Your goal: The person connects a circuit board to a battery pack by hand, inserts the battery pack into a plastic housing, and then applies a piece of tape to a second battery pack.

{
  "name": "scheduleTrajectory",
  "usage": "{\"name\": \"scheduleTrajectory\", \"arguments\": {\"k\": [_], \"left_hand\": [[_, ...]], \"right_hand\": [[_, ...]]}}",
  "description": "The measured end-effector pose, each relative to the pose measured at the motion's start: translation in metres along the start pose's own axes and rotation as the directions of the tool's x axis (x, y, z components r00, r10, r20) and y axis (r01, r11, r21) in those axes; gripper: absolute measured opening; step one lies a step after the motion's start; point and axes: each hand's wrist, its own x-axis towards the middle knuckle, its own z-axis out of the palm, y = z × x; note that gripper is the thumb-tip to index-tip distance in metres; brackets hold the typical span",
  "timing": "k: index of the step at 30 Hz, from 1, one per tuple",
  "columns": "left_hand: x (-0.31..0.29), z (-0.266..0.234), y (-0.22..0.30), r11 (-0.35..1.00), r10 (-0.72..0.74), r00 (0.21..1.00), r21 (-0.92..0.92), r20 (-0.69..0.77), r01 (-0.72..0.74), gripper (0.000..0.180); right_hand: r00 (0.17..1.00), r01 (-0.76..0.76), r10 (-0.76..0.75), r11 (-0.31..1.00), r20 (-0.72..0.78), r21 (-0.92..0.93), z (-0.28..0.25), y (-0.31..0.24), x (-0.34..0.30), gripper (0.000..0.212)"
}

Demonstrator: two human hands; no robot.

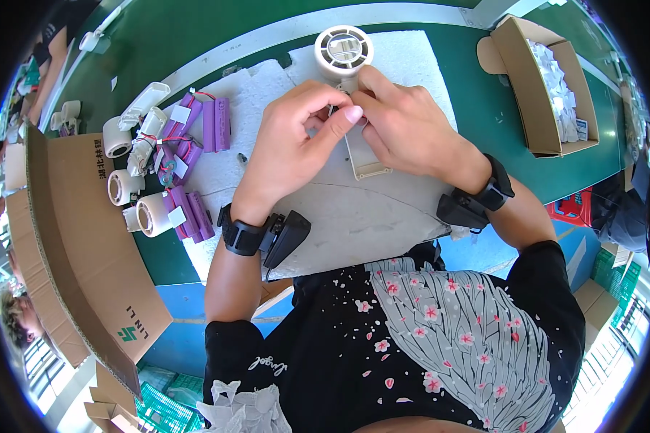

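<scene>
A small white handheld fan (344, 52) lies on the foam sheet in front of me. Its round head points away, and its handle housing (369, 163) lies open toward me. Over the neck and upper handle, my left hand (290, 137) is closed, thumb and forefinger pinched together. My right hand (415, 124) is closed too, its fingertips bent down against the same spot and meeting the left ones. Whatever the fingertips pinch is tiny and mostly hidden by them. Both wrists wear black straps with a black box.
Purple battery packs (215, 125) with wires lie left on the foam sheet (404, 54), beside more white fan parts (152, 215). A large cardboard box (97, 238) stands at the left. An open carton (549, 94) of white pieces is at the far right.
</scene>
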Motion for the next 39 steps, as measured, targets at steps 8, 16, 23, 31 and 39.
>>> {"name": "scheduleTrajectory", "arguments": {"k": [8, 16, 23, 31, 39], "left_hand": [[0.001, -0.004, -0.006, 0.968, -0.113, 0.994, -0.226, 0.012, 0.113, 0.019], [0.002, -0.012, -0.004, 0.949, -0.155, 0.986, -0.268, 0.063, 0.166, 0.019], [0.002, -0.020, -0.006, 0.938, -0.180, 0.977, -0.278, 0.111, 0.205, 0.027], [0.004, -0.019, -0.012, 0.940, -0.116, 0.992, -0.317, 0.057, 0.129, 0.030], [0.005, -0.018, -0.011, 0.930, -0.103, 0.994, -0.353, 0.027, 0.105, 0.031]], "right_hand": [[0.999, 0.049, -0.049, 0.912, -0.010, 0.407, -0.011, 0.020, 0.003, 0.013], [1.000, 0.010, 0.004, 0.873, -0.029, 0.488, -0.009, 0.019, 0.003, 0.010], [1.000, 0.011, -0.012, 0.880, 0.000, 0.475, -0.010, 0.018, 0.002, 0.009], [1.000, 0.003, 0.000, 0.884, -0.007, 0.467, -0.008, 0.018, 0.002, 0.009], [0.999, 0.010, 0.004, 0.895, -0.032, 0.446, -0.006, 0.018, 0.002, 0.009]]}}
